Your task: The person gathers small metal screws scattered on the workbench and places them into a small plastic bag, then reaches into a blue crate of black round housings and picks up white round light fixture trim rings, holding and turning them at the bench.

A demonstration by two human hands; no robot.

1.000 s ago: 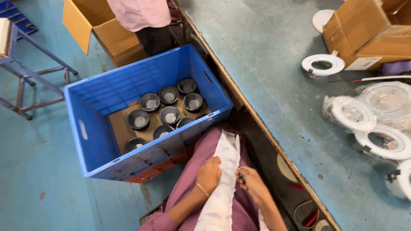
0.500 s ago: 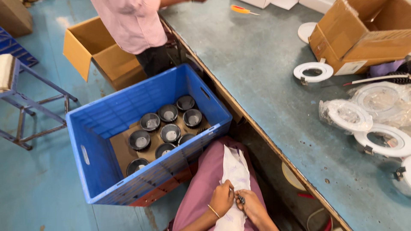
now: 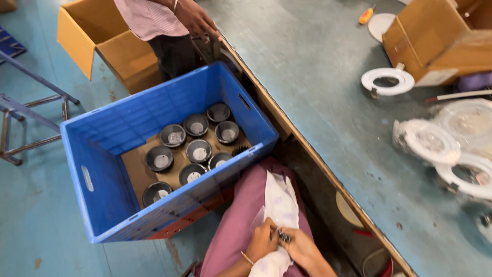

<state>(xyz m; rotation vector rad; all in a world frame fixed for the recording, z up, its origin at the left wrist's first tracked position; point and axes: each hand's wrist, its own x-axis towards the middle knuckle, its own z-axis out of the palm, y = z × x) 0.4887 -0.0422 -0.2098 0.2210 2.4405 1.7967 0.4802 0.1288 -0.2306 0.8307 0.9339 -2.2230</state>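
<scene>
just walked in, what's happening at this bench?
A seated person holds a small dark part between the left hand and right hand, over a white plastic bag on their lap. Beside them a blue crate holds round black housings on cardboard. White ring fixtures lie on the table. Another person stands at the table's far end.

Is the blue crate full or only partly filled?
Partly filled. The crate holds about nine dark round cups in one layer; bare cardboard shows at left.
</scene>
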